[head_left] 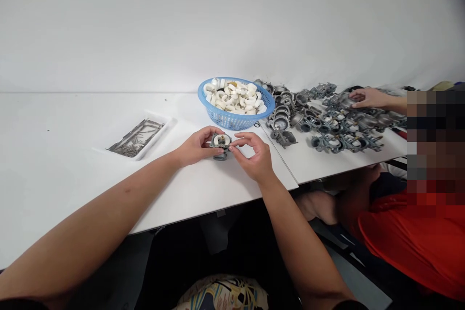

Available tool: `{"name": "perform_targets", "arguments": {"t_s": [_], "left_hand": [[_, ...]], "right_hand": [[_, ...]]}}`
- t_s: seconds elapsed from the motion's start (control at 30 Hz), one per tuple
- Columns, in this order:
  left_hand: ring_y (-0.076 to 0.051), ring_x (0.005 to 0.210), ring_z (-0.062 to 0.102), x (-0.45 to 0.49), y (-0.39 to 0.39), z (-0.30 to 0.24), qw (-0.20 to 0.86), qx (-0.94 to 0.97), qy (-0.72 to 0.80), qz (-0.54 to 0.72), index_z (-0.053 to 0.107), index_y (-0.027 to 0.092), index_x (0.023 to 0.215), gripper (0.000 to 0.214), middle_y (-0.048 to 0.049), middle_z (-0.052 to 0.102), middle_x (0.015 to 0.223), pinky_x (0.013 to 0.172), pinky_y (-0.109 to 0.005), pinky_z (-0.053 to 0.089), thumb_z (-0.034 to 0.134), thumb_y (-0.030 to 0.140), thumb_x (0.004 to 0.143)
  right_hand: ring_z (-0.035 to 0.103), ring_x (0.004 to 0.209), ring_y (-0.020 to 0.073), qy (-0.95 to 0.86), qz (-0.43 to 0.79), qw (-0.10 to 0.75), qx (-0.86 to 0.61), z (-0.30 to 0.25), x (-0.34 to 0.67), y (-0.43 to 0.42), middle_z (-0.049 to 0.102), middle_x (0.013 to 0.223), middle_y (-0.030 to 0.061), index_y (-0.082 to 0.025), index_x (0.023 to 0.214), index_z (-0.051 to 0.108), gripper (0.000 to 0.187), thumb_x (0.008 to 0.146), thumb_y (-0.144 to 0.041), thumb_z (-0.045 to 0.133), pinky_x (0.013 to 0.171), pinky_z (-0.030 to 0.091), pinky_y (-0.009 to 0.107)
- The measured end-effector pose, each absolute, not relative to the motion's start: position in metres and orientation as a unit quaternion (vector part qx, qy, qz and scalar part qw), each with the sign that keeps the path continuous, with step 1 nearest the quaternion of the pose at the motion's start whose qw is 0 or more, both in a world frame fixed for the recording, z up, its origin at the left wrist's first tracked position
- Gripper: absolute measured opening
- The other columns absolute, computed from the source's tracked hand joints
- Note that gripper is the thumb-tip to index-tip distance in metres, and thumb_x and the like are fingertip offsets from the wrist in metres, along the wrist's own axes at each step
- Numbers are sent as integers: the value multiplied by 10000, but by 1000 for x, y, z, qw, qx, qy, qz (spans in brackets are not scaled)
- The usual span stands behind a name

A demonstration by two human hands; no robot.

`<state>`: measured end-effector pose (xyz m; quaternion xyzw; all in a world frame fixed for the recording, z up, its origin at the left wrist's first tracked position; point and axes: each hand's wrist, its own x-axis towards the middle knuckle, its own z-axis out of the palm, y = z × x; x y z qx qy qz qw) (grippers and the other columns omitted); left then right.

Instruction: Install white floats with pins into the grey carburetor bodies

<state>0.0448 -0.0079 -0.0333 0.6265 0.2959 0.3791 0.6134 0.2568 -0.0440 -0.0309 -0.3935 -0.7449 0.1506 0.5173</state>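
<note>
grey die-cast metal sits at the centre of the head view: a small carburettor body [221, 144], with a white insert showing in its face, is held between the person's two hands above the near part of a white table [72, 164], though whether it touches the top cannot be told. the left hand [196, 146] curls around its left side, fingers closed on the casting. the right hand [255, 156] comes in from the other side, its thumb and forefinger pinched at the body's right edge, the other fingers loosely bent. just behind the hands stands a blue plastic basket [218, 115] heaped with white rings [234, 98]. further left lies a white tray [160, 128] holding a bundle of thin metal rods [137, 138]. to the right, across a seam in the table, spreads a heap of similar carburettor castings [327, 123]. a co-worker's hand [367, 98] rests on the far side of that heap, fingers spread over one casting, and the co-worker's red shirt [407, 237] fills the lower right corner.
</note>
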Motion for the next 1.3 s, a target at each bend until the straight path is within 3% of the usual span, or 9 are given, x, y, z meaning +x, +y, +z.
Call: {"name": "perform_targets", "arguments": {"t_s": [0.57,0.8,0.97,1.3], "left_hand": [[-180,966,617,43,-7,-36,599,636,321,365,548,232,1204,503,-47,630,1158,871,-373,507,803,353,788],[-162,897,616,44,-8,-35,602,628,332,363,558,225,1226,563,-40,657,1071,826,-341,513,832,360,754],[-186,966,626,45,-7,-36,637,591,324,374,575,199,1246,634,-72,671,1099,889,-375,513,876,297,697],[-153,906,626,46,-7,-37,626,590,326,391,594,189,1164,578,-43,674,1024,844,-335,525,890,290,678]], "right_hand": [[706,871,215,-741,187,514,-389,-33,258,-45,744,875,-15,-260,1106,581,276,855,-229,691,937,513,416],[710,877,204,-751,164,515,-381,-33,257,-44,737,894,0,-253,1024,636,174,864,-216,693,876,528,374],[700,841,183,-754,141,521,-375,-32,256,-45,732,888,-5,-239,959,652,109,866,-208,701,839,521,352],[698,859,195,-751,137,523,-379,-33,255,-44,736,905,-2,-245,952,648,114,863,-207,709,861,511,376]]}}
